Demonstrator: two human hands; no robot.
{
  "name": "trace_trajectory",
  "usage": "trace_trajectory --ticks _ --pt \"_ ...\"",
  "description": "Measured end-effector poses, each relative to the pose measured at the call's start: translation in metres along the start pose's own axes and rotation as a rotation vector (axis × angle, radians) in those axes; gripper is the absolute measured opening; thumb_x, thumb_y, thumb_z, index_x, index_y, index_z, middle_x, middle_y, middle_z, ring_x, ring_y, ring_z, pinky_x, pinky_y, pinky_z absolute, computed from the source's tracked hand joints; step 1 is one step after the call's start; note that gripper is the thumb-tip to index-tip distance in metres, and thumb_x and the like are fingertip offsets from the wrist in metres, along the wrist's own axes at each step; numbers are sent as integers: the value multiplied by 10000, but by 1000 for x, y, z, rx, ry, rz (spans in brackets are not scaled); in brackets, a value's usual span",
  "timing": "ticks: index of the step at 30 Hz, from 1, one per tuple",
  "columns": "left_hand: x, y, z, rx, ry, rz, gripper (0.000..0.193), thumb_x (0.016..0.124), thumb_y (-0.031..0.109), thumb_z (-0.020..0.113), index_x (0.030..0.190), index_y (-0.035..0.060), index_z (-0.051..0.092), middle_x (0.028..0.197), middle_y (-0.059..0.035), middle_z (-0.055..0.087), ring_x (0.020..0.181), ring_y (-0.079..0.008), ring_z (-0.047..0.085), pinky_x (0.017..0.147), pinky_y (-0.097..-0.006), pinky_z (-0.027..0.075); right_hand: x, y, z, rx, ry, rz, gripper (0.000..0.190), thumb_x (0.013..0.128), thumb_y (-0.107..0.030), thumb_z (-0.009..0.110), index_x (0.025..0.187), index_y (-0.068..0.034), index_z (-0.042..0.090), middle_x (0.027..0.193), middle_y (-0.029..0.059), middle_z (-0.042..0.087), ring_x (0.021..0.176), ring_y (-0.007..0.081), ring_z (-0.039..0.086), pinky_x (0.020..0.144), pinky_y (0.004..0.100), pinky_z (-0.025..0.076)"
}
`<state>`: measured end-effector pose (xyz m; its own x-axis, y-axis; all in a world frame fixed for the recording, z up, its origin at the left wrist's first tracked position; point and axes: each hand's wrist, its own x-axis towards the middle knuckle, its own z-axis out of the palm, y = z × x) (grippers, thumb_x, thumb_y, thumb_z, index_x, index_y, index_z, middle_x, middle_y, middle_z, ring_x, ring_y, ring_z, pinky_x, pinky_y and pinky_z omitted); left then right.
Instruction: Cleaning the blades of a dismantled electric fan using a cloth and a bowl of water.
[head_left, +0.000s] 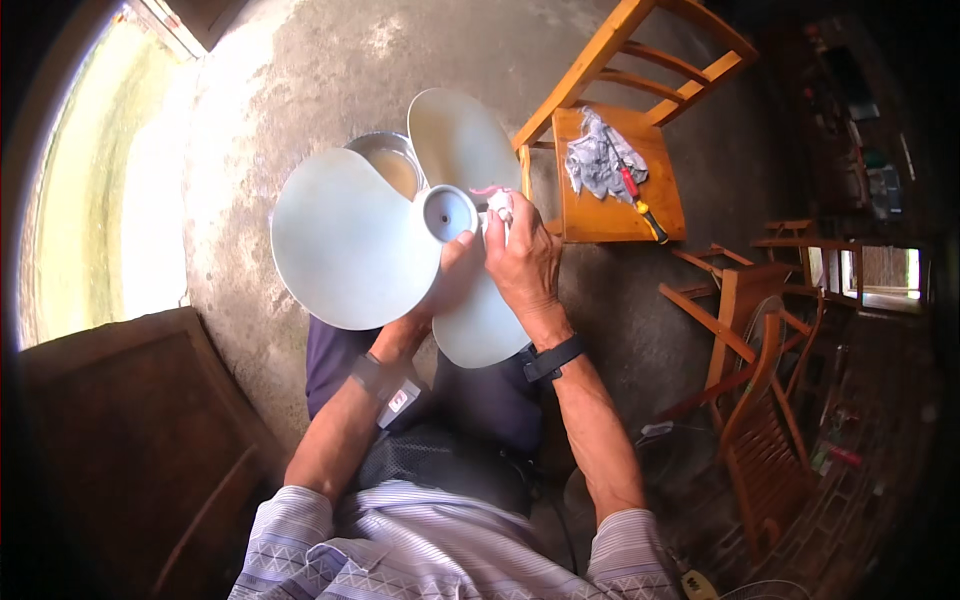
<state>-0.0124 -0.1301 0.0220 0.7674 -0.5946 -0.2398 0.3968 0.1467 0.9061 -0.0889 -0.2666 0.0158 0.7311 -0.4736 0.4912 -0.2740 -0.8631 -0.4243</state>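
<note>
A pale blue three-blade fan impeller is held up above my lap, its round hub with a centre hole facing me. My left hand grips it at the hub, the thumb on the hub's lower rim and the other fingers hidden behind the blades. In my right hand is a bunched white and pink cloth, pinched between thumb and fingers at the hub's right side. Partly behind the blades, a metal basin with murky liquid stands on the floor.
A wooden chair stands ahead right. On its seat lie a crumpled grey rag and a red-and-yellow-handled screwdriver. Folding wooden chairs and a round fan guard are at the right. A dark wooden panel is at lower left, near a bright doorway.
</note>
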Motion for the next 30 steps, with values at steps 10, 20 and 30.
trace_trajectory --ticks 10,20,30 --pt "-4 -4 -7 38 52 6 299 994 230 784 1211 59 669 1067 -19 673 965 -125 629 812 -297 538 -80 -41 -69 62 -431 -177 432 908 -128 766 1308 -17 644 1013 147 704 818 317 699 699 456 493" --pt "0 -7 -1 149 -60 28 694 948 218 794 1521 -3 471 1368 -97 585 1271 -203 536 1110 -373 432 -51 20 -48 -95 -152 4 365 966 -116 712 1286 7 587 877 223 705 737 410 695 602 471 566" --pt "-9 2 -4 237 38 77 252 992 194 739 1151 16 659 961 -34 661 880 -152 610 787 -350 517 -75 -24 -72 119 -433 -28 334 912 -91 765 1197 22 631 950 240 711 792 415 727 675 471 590"
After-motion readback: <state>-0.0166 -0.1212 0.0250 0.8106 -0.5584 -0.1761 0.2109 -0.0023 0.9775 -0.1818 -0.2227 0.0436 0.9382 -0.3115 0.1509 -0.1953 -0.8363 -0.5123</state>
